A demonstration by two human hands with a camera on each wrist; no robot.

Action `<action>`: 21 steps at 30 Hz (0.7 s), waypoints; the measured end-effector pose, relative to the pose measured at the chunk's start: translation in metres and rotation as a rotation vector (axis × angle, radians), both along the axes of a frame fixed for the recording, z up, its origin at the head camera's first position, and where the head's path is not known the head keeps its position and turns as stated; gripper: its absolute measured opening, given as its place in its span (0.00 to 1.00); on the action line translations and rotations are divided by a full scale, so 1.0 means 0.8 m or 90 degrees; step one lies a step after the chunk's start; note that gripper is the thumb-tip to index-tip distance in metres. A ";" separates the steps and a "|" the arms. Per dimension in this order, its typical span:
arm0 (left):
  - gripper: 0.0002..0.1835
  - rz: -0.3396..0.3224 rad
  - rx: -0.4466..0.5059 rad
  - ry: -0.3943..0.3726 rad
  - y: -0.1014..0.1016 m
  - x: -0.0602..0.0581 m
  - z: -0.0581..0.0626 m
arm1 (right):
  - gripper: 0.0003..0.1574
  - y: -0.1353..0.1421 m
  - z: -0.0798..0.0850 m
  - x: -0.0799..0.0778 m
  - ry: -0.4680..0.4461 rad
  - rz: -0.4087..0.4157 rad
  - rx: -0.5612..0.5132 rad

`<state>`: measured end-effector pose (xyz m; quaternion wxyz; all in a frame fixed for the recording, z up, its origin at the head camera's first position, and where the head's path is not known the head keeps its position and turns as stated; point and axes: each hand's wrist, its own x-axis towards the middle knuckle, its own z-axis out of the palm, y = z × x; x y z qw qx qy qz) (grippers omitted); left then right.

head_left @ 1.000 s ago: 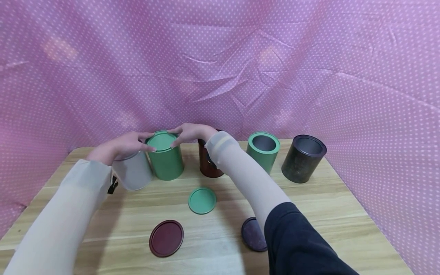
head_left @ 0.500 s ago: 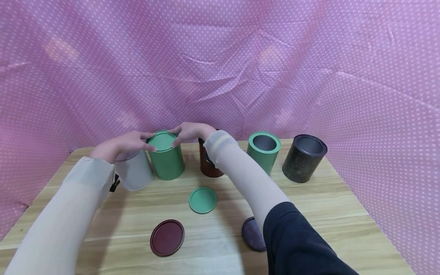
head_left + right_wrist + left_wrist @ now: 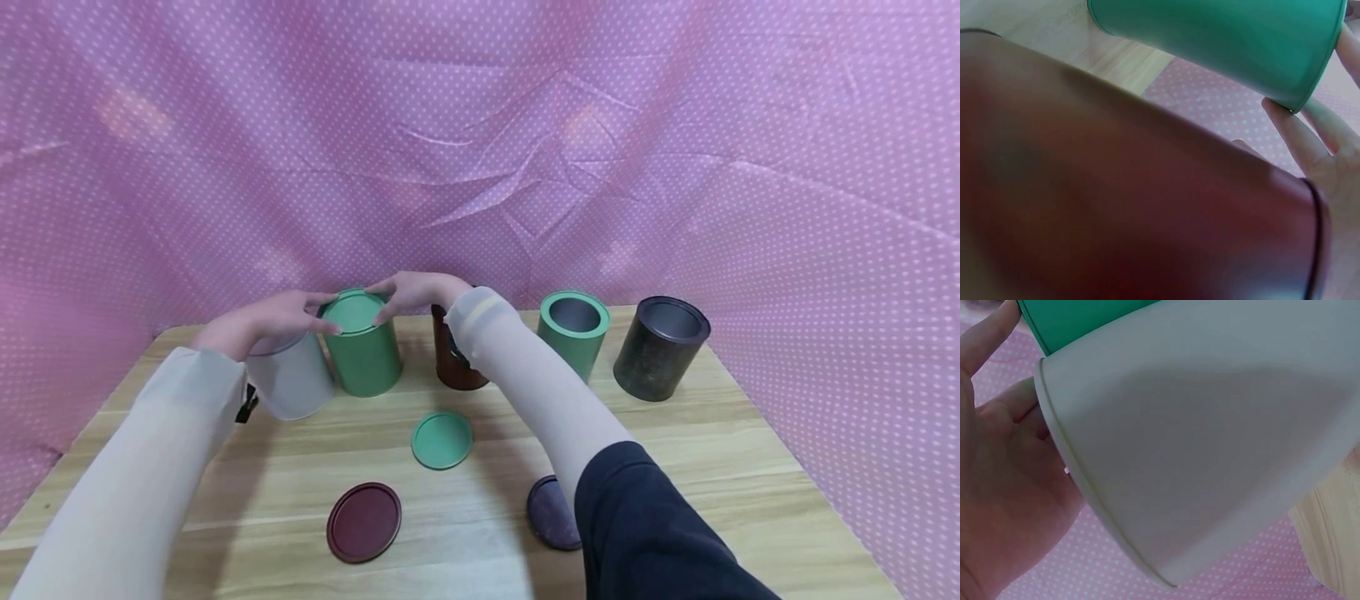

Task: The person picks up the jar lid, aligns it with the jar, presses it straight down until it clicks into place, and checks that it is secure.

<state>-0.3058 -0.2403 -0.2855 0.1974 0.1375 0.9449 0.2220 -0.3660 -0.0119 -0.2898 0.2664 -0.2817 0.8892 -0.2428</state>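
In the head view a green canister [image 3: 366, 362] stands upright at the back left, with a green lid [image 3: 355, 311] on its top. My left hand [image 3: 266, 321] reaches over a white canister [image 3: 291, 379], thumb and fingers at the lid's left edge. From the other side my right hand [image 3: 412, 292] rests its fingertips on the lid's right edge. The right wrist view has these fingertips [image 3: 1275, 109] touching the rim, fingers fairly straight. A reddish-brown canister [image 3: 1147, 181] stands beside that hand, partly hidden by the right forearm in the head view.
A second green canister [image 3: 572, 333] and a black canister [image 3: 660, 350], both uncovered, stand at the right. Loose lids lie in front: green [image 3: 442, 440], dark red [image 3: 363, 522] and black [image 3: 553, 517], the last partly behind the right sleeve. Pink dotted cloth [image 3: 480, 150] surrounds the wooden table [image 3: 720, 483].
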 end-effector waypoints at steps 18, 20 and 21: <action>0.46 -0.027 0.011 0.081 -0.001 0.012 -0.002 | 0.46 0.010 -0.001 0.009 0.011 0.010 -0.051; 0.46 -0.028 0.013 0.096 -0.002 0.013 -0.001 | 0.47 0.012 0.001 0.010 0.014 0.011 -0.053; 0.46 -0.026 0.013 0.103 -0.003 0.013 0.000 | 0.47 0.013 0.003 0.011 0.018 0.011 -0.052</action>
